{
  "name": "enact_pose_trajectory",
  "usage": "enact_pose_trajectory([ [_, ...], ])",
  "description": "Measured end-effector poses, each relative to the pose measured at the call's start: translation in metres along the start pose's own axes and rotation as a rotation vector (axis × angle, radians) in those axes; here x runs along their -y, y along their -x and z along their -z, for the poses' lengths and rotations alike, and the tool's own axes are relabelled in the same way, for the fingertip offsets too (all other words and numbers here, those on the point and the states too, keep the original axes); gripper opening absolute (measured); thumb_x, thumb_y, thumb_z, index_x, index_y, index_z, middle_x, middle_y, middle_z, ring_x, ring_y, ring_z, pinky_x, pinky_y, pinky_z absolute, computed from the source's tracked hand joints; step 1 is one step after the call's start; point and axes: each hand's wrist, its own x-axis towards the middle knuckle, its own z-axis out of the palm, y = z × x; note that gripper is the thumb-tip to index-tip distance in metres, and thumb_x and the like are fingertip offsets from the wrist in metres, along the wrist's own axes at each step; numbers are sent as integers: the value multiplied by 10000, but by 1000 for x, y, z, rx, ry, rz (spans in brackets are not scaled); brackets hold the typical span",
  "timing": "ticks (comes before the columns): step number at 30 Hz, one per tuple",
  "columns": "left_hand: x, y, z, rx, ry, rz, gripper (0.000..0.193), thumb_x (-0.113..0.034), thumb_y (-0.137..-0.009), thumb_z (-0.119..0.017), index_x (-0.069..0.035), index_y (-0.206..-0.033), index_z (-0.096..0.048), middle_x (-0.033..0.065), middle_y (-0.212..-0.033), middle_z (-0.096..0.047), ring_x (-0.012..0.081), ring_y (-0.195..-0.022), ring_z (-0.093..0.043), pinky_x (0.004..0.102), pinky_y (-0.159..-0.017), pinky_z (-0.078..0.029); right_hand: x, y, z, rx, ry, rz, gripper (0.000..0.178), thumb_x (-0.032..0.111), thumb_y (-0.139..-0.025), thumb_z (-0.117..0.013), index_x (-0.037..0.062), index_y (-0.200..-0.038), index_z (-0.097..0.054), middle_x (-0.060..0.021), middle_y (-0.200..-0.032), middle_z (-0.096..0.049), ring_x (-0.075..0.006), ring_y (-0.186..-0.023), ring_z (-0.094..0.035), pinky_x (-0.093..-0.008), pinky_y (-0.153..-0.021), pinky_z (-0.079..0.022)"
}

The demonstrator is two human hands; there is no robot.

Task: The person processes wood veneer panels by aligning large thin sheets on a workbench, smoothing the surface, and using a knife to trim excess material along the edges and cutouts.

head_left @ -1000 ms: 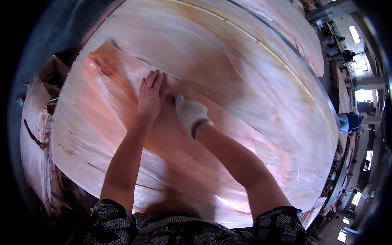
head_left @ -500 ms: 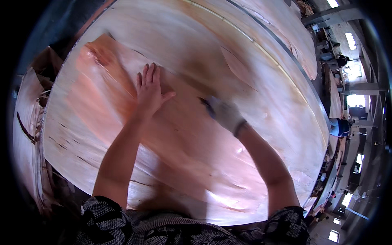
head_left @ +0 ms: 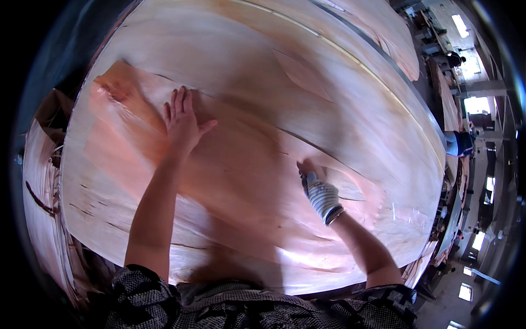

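The thin, irregular orange-pink sheet (head_left: pixel 246 148), apparently wood veneer, lies mostly flat across the broad, pale, wood-like surface (head_left: pixel 356 129) — largely spread, it seems, though a dark slit (head_left: pixel 312 144) at its far right edge remains open. The bare left hand (head_left: pixel 183 123) rests on its far left part, fingers spread; the right hand (head_left: pixel 319 191), in a white-and-grey striped knit glove (head_left: pixel 324 198), reaches towards the slit — whether it pinches anything, I cannot tell.
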Motion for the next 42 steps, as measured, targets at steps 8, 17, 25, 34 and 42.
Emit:
enact_pose_trajectory([
  [8, -11, 0, 10, -42, 134, -269, 433, -218, -729, -631, -92, -1118, -489, 88, -1169, -447, 291, -1106, -400, 423, -923, -328, -38, -4, 57, 236, 236, -312, 325, 275, -815, -541, 91, -1079, -496, -153, -1008, -560, -301, -846, -587, -415, -645, -473],
  [17, -46, 24, 10, -64, 228, -444, 89, -88, -730, -536, -65, -816, -542, 98, -826, -533, 273, -828, -528, 379, -739, -423, -38, -16, 60, 204, 125, -331, 257, 218, -761, -603, 74, -964, -542, -155, -944, -562, -344, -823, -567, -444, -688, -460],
  [25, -29, 17, 19, 256, -207, -665, 270, -71, -804, -461, -26, -1065, -516, 137, -1016, -522, 332, -940, -511, 406, -865, -396, 113, 67, 122, -21, 164, -306, 123, 151, -741, -614, 134, -833, -535, -94, -817, -535, -294, -583, -551, -399, -503, -434],
  [34, 1, 115, 189, 108, 3, -645, 540, 47, -767, -417, -89, -1289, -393, 71, -816, -503, 246, -794, -502, 369, -876, -368, 140, 175, 162, -16, 197, -523, 491, 224, -661, -707, 148, -1117, -543, -68, -1290, -424, -214, -937, -588, -315, -669, -503],
  [42, 39, 256, 281, 110, -183, -761, 527, -4, -736, -496, -93, -1253, -441, 107, -830, -496, 295, -825, -486, 408, -838, -379, 168, 284, 174, 89, 201, -495, 203, 71, -677, -630, 95, -874, -587, -86, -768, -618, -298, -668, -599, -366, -603, -486],
])
